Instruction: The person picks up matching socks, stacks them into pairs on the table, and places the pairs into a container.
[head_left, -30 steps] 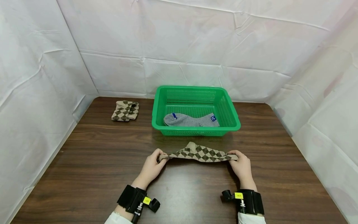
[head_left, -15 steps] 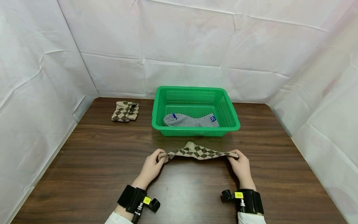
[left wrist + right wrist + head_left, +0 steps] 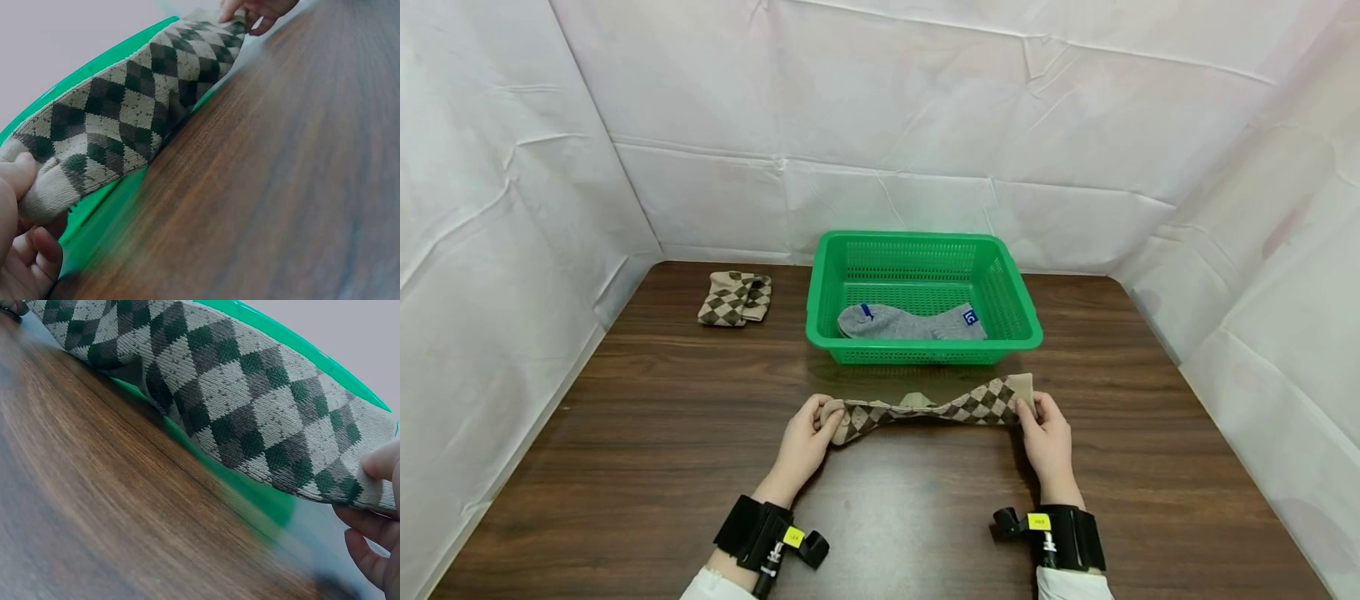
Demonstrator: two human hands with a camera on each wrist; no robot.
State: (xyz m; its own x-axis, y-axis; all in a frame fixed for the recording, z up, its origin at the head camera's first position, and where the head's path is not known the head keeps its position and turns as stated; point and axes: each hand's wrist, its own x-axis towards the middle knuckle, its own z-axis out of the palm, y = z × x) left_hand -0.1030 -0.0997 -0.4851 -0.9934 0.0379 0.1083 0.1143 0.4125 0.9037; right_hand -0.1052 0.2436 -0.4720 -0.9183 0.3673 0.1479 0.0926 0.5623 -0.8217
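Note:
A beige sock with a dark diamond pattern point(image 3: 977, 405) is held stretched between both hands, in front of the basket. My left hand point(image 3: 803, 442) pinches its plain toe end between thumb and fingers; the left wrist view shows this grip on the sock point(image 3: 119, 115) up close. At the cuff end, my right hand point(image 3: 1047, 442) grips the lower edge with the thumb on the near face. Seen from the right wrist, the sock's patterned side point(image 3: 250, 400) faces the camera and its middle sags a little. The heel bulge points toward the basket.
Behind the hands stands a green perforated basket point(image 3: 925, 354) with a pair of grey socks point(image 3: 910, 322) lying in it. A folded diamond-patterned pair of socks point(image 3: 734, 298) lies at the table's back left. White cloth walls point(image 3: 880, 108) border the wooden table point(image 3: 647, 433).
The sock has turned in the hands, so its cuff end now stands up and shows its patterned face. My right thumb has shifted onto that face; the basket and folded socks stay put.

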